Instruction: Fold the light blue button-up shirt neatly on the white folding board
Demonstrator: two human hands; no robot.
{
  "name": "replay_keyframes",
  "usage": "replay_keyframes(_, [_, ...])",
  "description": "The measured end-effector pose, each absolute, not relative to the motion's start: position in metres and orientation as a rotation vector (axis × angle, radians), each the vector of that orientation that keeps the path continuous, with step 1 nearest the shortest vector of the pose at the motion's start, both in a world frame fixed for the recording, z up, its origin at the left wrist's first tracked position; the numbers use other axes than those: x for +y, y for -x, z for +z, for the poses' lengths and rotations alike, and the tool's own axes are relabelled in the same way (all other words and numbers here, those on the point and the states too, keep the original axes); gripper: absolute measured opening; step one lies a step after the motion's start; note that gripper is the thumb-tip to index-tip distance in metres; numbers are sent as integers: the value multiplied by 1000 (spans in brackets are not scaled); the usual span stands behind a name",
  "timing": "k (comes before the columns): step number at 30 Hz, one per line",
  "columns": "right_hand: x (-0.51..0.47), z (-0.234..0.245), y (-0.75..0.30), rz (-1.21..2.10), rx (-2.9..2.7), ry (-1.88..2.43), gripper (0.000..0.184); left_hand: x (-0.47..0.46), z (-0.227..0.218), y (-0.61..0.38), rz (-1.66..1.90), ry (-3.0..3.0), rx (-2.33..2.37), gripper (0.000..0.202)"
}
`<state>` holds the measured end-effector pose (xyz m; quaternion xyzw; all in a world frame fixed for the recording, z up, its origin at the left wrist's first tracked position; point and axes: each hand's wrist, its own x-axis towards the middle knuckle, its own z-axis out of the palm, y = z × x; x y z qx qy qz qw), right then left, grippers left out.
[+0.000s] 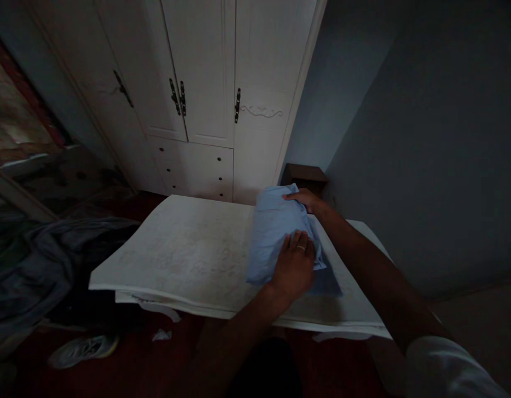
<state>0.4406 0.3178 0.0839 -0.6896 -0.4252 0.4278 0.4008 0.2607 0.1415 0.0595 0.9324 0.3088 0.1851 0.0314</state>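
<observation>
A folded light blue cloth [272, 232] lies on the right part of a white table top [189, 254]. My left hand [295, 265] rests flat on the cloth's near right corner, fingers stretched out, a ring on one finger. My right hand [303, 199] lies on the cloth's far right edge, fingers curled over the fabric. Whether that hand grips the cloth or only presses it is hard to tell in the dim light.
A white wardrobe [206, 88] with dark handles stands behind the table. A small dark brown stand [303, 176] sits by the blue wall. Grey bedding [43, 260] lies heaped at the left. A shoe [83, 348] lies on the red floor.
</observation>
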Motion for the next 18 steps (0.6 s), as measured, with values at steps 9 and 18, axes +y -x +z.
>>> replay_keyframes(9, [289,37,-507,1090,-898,1834,23,130,13,-323,403,-2863,932,53])
replay_keyframes(18, [284,4,-528,1098,-843,1828,25,125,-15,-336,503,-2889,901,54])
